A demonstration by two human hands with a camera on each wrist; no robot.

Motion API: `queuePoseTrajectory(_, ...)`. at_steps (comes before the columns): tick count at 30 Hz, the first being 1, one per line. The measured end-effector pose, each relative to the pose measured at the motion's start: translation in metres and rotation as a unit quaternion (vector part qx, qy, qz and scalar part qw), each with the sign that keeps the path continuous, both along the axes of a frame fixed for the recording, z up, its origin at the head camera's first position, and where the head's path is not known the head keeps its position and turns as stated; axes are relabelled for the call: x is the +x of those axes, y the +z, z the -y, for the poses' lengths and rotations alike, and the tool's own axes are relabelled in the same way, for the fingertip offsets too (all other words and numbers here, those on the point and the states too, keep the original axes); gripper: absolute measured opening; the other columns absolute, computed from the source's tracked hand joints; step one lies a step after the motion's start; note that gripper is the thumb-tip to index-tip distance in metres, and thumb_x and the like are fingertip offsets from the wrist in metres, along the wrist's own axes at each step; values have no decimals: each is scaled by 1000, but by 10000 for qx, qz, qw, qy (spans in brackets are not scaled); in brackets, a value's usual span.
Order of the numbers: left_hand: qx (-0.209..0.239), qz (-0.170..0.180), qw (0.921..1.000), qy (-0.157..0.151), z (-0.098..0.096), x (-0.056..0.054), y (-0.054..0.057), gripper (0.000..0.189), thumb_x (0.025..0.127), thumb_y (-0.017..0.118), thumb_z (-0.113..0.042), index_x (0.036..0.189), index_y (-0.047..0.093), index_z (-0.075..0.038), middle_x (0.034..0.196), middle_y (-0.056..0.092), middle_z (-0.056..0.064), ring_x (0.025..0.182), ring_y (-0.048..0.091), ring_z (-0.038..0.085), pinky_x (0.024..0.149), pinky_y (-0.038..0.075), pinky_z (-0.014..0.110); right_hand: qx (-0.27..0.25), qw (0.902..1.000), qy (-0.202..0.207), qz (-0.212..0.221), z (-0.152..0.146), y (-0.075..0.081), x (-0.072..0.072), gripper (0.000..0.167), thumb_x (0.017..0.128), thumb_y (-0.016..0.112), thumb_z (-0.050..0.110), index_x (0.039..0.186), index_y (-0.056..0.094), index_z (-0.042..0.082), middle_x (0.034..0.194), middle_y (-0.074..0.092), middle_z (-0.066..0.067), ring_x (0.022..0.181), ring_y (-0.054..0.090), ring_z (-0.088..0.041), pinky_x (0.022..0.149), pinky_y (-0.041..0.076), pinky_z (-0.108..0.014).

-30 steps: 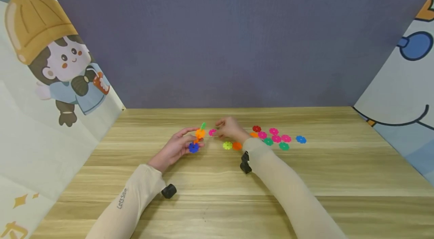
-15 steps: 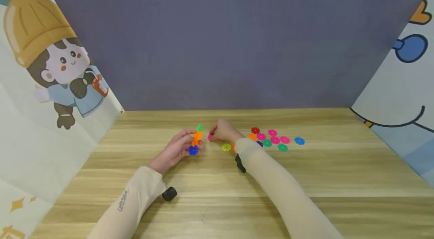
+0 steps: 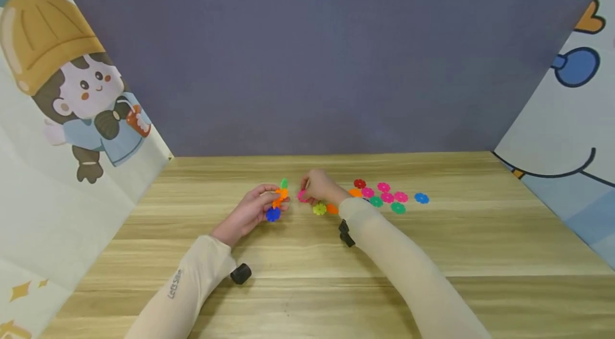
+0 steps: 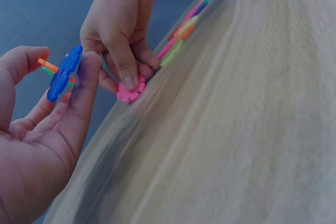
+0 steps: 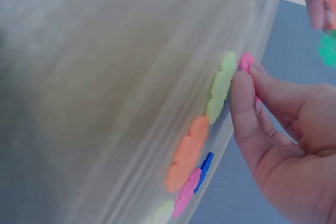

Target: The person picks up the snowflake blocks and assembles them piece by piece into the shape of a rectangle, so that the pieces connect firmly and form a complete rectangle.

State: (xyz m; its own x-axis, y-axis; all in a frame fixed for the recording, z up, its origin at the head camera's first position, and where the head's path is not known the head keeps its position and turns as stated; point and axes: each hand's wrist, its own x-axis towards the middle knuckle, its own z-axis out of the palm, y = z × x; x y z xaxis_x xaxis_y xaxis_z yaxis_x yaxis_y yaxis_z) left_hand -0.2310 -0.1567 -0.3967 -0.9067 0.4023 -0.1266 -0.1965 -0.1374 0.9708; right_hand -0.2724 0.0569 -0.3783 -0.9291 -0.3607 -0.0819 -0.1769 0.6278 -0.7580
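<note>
Nearby, a yellow-green disc [image 3: 319, 209] and an orange disc [image 3: 332, 209] lie beside the right hand [image 3: 322, 188], whose thumb and fingers pinch a pink disc [image 4: 129, 95], while the left hand [image 3: 251, 208] pinches a blue-orange-green cluster [image 3: 282, 194] and the right arm [image 3: 399, 253] partly screens another orange disc [image 3: 355, 192].

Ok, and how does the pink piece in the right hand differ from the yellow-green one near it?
The pink piece is pinched by the right hand, while the yellow-green piece lies on the table. The pink piece is tilted up, whereas the yellow-green piece lies flat. Both are thin, flower-shaped discs.
</note>
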Motion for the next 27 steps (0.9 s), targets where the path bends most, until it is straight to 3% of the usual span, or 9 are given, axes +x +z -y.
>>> queuePoseTrajectory(4, -43, -19, 9999, -118, 1, -1, -1, 28, 102, 53, -9, 128, 44, -1, 119, 66, 17, 84, 71, 15, 68, 61, 28, -440, 9987, -123, 216, -5, 0, -1, 7, 87, 67, -9, 94, 68, -7, 74, 66, -15, 57, 65, -22, 53, 60, -31)
queuePoseTrajectory(11, -97, 15, 9995, -294, 0, -2, -1, 41, 101, 56, -9, 137, 39, 2, 113, 66, 15, 84, 71, 15, 63, 60, 26, -951, 9942, -297, 399, -10, 7, 7, 12, 87, 63, -12, 98, 67, -11, 80, 66, -17, 57, 64, -19, 58, 61, -33)
queuePoseTrajectory(21, -379, -104, 9982, -457, 0, -3, -2, 45, 101, 54, -7, 143, 38, 1, 106, 67, 17, 86, 71, 18, 65, 61, 28, -1238, 9921, -173, 59, -18, 13, 17, 12, 88, 64, -9, 98, 68, -14, 79, 70, -17, 56, 63, -15, 57, 61, -31)
queuePoseTrajectory(27, -535, -62, 9973, -506, -1, -3, -1, 46, 101, 54, -7, 144, 39, -1, 115, 65, 22, 86, 71, 20, 64, 61, 29, -1496, 9885, -221, 84, -29, 12, 22, 13, 89, 64, -8, 100, 68, -14, 82, 71, -18, 58, 65, -16, 61, 62, -35)
